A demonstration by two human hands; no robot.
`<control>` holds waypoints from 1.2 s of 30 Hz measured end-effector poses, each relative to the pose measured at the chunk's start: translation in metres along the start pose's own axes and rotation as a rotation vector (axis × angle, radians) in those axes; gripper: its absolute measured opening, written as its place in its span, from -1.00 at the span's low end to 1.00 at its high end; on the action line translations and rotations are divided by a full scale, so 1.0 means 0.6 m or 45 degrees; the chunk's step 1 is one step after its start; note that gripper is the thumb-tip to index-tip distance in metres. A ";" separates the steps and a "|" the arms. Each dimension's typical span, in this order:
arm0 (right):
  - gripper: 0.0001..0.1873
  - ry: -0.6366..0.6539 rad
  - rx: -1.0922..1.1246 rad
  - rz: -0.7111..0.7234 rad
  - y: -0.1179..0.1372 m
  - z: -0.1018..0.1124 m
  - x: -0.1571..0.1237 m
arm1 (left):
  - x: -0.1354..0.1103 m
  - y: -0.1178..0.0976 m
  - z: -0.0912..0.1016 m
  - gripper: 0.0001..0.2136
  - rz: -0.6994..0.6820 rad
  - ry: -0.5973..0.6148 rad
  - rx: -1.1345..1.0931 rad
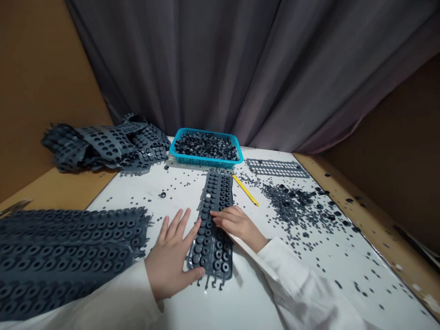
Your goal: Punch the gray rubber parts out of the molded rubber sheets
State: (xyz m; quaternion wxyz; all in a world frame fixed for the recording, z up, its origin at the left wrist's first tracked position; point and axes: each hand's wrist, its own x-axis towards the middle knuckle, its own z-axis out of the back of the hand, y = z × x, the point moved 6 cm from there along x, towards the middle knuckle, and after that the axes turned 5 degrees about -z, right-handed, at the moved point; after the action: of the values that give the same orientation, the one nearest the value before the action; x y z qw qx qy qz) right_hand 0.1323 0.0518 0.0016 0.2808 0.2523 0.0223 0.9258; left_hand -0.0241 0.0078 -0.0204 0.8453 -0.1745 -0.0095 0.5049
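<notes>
A dark grey rubber sheet (212, 236) with rows of raised round rings lies lengthwise in front of me on the white table. Spread flat, my left hand (173, 259) rests along its left edge, thumb and fingers apart. My right hand (240, 224) reaches over the right edge, its fingers drawn together at the rings near the middle. Whatever those fingertips pinch is hidden. One hole (208, 195) toward the far end shows white through the sheet.
Stacked ringed sheets (68, 256) lie at left, and crumpled punched sheets (106, 144) behind them. A blue basket (208, 162) holds many small dark rubber pieces. Right of centre are a yellow stick-like tool (245, 190), a perforated strip (278, 168) and scattered dark bits (292, 204).
</notes>
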 end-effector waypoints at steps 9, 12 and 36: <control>-0.82 -0.309 -0.003 -0.547 -0.060 0.055 -0.015 | -0.002 -0.001 0.004 -0.21 -0.008 -0.031 0.008; -0.83 -0.389 -0.062 -0.791 -0.088 0.077 -0.033 | -0.003 -0.001 0.002 -0.21 -0.010 -0.020 0.011; -0.85 -0.051 0.252 -0.286 -0.023 0.020 0.012 | -0.001 -0.001 0.003 -0.23 -0.027 -0.031 0.020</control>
State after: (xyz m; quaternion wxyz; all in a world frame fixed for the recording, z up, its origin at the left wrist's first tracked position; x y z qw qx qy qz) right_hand 0.1399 0.0658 0.0128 0.3568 0.2932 0.1358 0.8765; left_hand -0.0244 0.0076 -0.0184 0.8519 -0.1614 -0.0178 0.4980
